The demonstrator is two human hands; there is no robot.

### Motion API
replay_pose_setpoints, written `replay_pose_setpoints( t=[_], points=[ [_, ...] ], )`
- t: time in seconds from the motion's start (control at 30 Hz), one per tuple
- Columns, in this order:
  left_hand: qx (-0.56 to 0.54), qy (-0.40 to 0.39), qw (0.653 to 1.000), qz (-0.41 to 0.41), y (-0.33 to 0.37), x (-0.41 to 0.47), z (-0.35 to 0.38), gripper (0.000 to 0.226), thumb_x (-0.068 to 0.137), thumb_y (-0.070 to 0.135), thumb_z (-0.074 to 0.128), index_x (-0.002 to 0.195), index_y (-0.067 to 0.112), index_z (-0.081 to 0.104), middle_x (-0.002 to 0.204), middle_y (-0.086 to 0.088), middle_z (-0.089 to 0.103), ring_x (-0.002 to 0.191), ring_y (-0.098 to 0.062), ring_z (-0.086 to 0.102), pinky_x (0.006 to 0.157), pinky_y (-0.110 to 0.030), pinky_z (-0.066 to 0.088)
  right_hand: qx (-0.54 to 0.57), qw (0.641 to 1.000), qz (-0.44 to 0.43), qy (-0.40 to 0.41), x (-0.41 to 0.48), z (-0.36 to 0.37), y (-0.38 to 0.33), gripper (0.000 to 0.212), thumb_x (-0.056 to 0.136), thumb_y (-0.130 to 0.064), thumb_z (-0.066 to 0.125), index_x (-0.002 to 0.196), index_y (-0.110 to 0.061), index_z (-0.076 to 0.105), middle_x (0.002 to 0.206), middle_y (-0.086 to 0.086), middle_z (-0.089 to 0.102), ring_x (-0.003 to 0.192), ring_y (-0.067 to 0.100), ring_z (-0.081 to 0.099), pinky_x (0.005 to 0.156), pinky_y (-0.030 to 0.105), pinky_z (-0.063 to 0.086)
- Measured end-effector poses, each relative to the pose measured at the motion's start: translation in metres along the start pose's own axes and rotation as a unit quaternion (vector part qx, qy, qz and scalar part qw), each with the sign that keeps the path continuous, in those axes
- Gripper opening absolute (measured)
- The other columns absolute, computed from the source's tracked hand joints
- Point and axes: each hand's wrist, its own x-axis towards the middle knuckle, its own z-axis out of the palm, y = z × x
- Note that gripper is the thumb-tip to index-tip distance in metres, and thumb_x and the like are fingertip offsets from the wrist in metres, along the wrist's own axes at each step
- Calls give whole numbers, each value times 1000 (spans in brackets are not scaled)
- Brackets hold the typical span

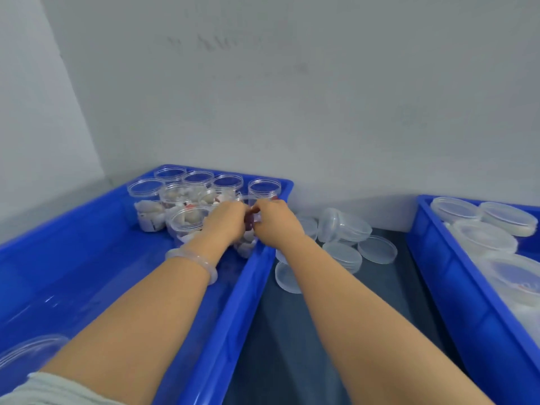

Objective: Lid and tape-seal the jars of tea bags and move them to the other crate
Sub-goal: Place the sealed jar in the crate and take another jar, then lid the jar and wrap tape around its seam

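bare forearms lead to left hand [226,222] and right hand [274,225], fingers curled round a clear, tea-bag-filled jar [246,246].

Both crates, the left crate [233,302] and the right crate [455,287], are a glossy, saturated blue with no pattern. The jars [145,191] are clear and colourless, showing white tea bags [149,213] with small red tags. The front jar [248,229] shows a darker red patch. The loose lids [377,249] are a frosted, milky translucent white against the dark slate-blue desk [292,331]. The wall [292,97] is plain pale grey. The bracelet [193,260] is cloudy translucent white, and the sleeve [43,387] is a light grey-green.
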Motion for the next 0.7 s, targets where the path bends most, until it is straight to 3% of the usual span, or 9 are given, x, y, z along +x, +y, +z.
replay_pose_setpoints(
  t=[0.1,0.17,0.3,0.37,0.43,0.5,0.6,0.63,0.7],
  points=[
    [10,60,998,22,12,-3,-37,20,86,8,58,104,12,65,110,-12,64,99,-32,60,81,-37,48,109,990,-47,79,-1,-21,0,36,88,-20,62,122,-10,55,139,15,42,133,31,33,104,36,33],
    [13,105,993,55,25,-7,-76,23,84,8,62,105,16,68,112,-13,64,101,-31,60,82,-35,46,197,966,-99,133,-7,-47,-7,40,87,-19,65,120,-3,51,135,16,44,135,29,29,105,29,28],
    [-55,163,976,133,65,-35,-139,22,82,11,65,101,18,72,110,-7,67,103,-24,59,79,-24,37,355,911,-104,184,-37,-104,-13,38,85,-19,70,112,-13,44,116,0,49,117,22,51,101,31,39],
    [-89,135,974,162,89,-52,-147,20,81,11,66,98,20,73,102,-3,68,99,-20,59,78,-23,39,426,886,-78,164,-61,-120,-2,37,84,-21,71,107,-21,43,118,-1,51,112,19,58,91,35,50],
    [-143,70,972,173,109,-69,-137,22,81,8,62,91,24,73,88,4,67,86,-11,61,71,-20,42,426,889,-49,161,-92,-117,13,31,82,-21,73,97,-25,46,111,0,55,90,7,65,73,28,55],
    [-245,78,954,155,120,-82,-115,29,81,4,53,87,25,71,84,6,67,84,-9,61,69,-17,44,406,901,-13,155,-126,-95,28,31,80,-16,75,89,-25,46,101,-3,56,78,9,63,67,33,55],
    [-351,220,908,64,128,-89,-67,35,85,1,46,105,15,71,109,-2,70,104,-18,61,85,-22,43,376,921,23,97,-176,-46,46,33,77,-13,77,87,-24,48,91,-8,56,80,14,62,71,35,54],
    [-364,209,907,28,129,-91,-48,36,87,1,45,114,12,67,118,-5,67,112,-20,58,90,-23,41,359,929,29,88,-189,-32,50,33,77,-16,77,87,-27,47,90,-12,56,83,13,62,69,30,53],
    [-355,108,928,-28,128,-92,-7,34,89,-1,43,118,5,61,128,-12,60,119,-28,53,91,-29,40,345,932,32,109,-207,-14,58,35,74,-23,77,84,-32,45,93,-16,57,88,14,61,68,29,55]
  ],
)
